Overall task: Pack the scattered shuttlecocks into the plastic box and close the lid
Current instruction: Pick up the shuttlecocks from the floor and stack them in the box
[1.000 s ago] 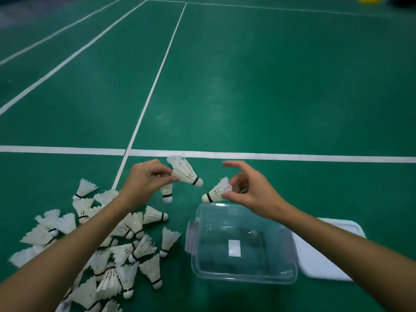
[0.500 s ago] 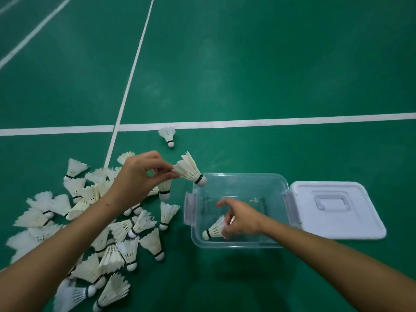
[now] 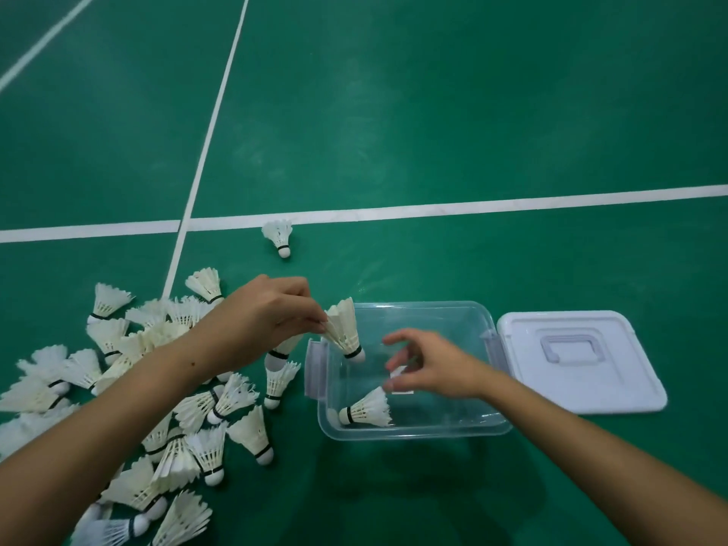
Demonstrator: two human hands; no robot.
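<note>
On a green court floor (image 3: 433,112) crossed by white lines (image 3: 472,206), a clear plastic box (image 3: 413,429) stands open, its white lid (image 3: 614,380) lying flat on the floor just beside its right end, handle side up. One shuttlecock in the box (image 3: 366,409) lies on its side near the front left corner, cork pointing left and feathers to the right. The left hand (image 3: 260,321) reaches in from the left, and its grip pinches the feather skirt of a held shuttlecock (image 3: 344,329) between fingertips and thumb; that shuttlecock hangs tilted, cork down and to the right, over the left end of the box, just inside its rim. The right hand (image 3: 437,368) hovers above the middle of the box with its grip wide, fingers spread and loosely bent, holding nothing; its fingertips (image 3: 390,340) are near the held shuttlecock's cork but apart from it. To the left of the box a loose pile of shuttlecocks (image 3: 189,427) is scattered across the floor, many overlapping, partly hidden under the left forearm. A lone shuttlecock (image 3: 279,236) stands apart beyond the box, just below the crosswise white line, cork toward the camera.
</note>
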